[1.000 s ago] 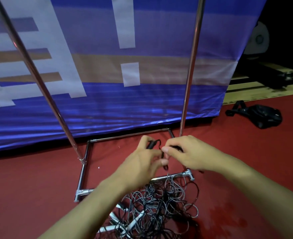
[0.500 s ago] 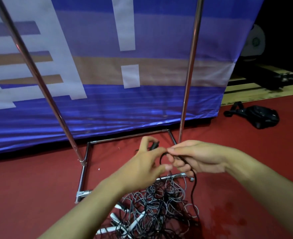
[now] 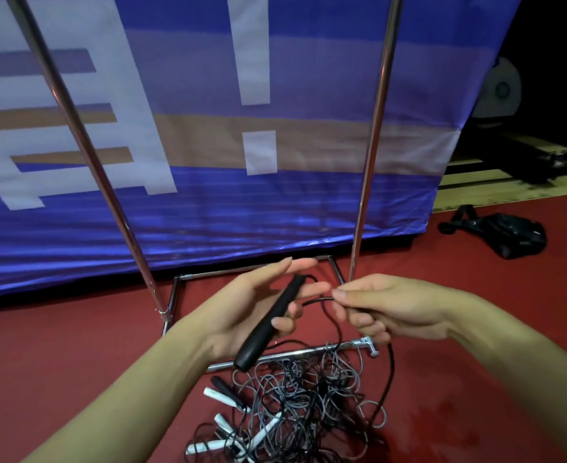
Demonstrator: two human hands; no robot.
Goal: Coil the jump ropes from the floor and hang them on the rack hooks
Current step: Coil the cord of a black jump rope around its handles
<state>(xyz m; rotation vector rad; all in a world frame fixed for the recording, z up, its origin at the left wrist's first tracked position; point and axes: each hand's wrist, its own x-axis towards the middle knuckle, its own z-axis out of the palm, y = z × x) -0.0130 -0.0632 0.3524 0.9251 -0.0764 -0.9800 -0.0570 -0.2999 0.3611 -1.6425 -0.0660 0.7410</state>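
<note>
Hanging across the back, a blue banner [image 3: 208,202] with white and tan blocks fills most of the view above a red floor [image 3: 58,355]. A chrome rack [image 3: 372,145] stands in front of it, two uprights rising from a base frame on the floor. A black bag [image 3: 509,238] lies far right. Below the hands, a tangled pile of ropes [image 3: 295,406], black and grey cords with black and white handles, lies on the floor against the near base bar. The left hand [image 3: 242,315] cradles a black handle [image 3: 270,324], lower fingers curled under it, upper fingers straight. The right hand [image 3: 385,309] pinches the black cord [image 3: 390,365], which arcs from the handle's tip and drops to the pile.
</note>
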